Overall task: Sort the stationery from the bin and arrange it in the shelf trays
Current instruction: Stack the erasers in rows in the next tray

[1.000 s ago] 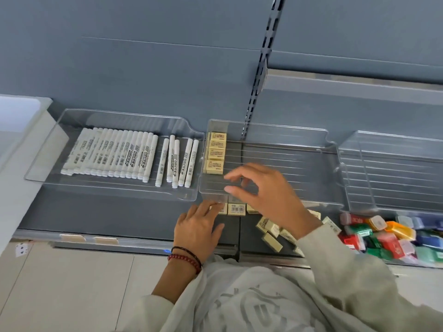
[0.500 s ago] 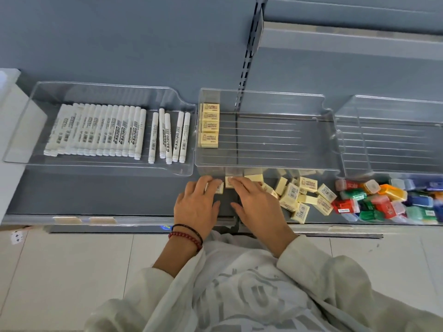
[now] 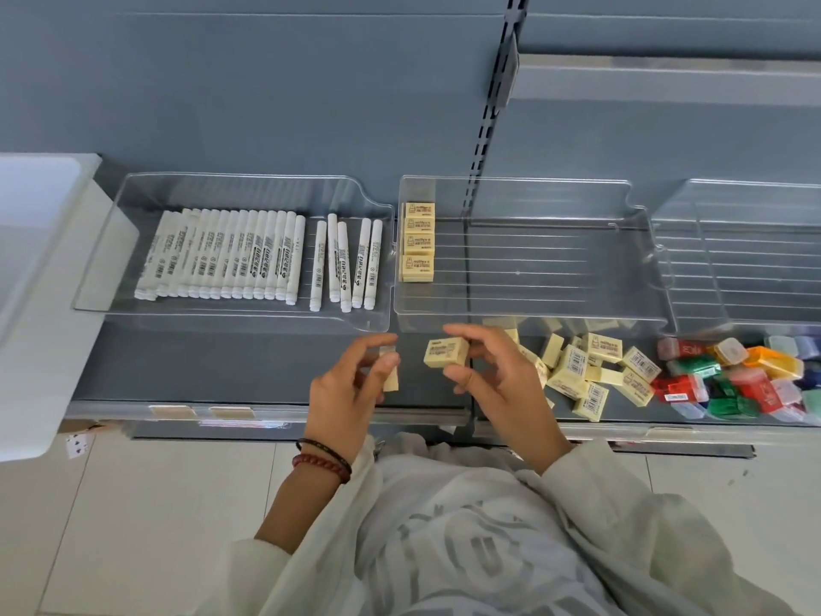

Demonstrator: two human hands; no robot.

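Right hand [image 3: 497,380] pinches a pale yellow block eraser [image 3: 446,351], left hand [image 3: 351,389] curls round a second eraser [image 3: 392,385], both just near of the clear plastic middle tray [image 3: 555,320]; best laid label-up, snug against the near end of its four-eraser column [image 3: 418,242].

- Grey shelf [image 3: 222,366]: left tray [image 3: 222,317], middle tray [image 3: 533,286] and right tray [image 3: 755,277] side by side at the far side.
- Near right: loose erasers [image 3: 573,371], with coloured boxes [image 3: 733,380] beside them.
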